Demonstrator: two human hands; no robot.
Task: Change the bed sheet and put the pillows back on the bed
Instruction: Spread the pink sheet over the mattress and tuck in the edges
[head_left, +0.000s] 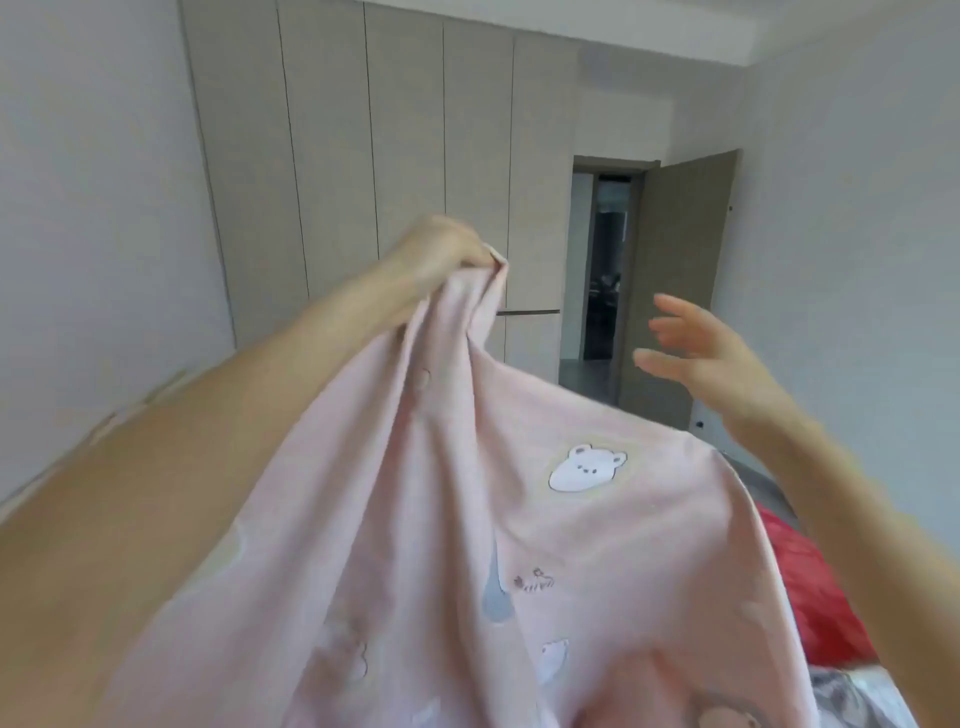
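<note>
Left hand (441, 249) pinches pink sheet (467, 545) (raised).

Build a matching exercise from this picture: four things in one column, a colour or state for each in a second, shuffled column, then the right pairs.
Column one
1. left hand
2. right hand
3. door
4. sheet

Column two
A. stands open
B. pink, printed with bears
C. fingers spread, holds nothing
D. grips a bunched edge, raised high

Pairs: 1-D, 2-C, 3-A, 4-B
</note>
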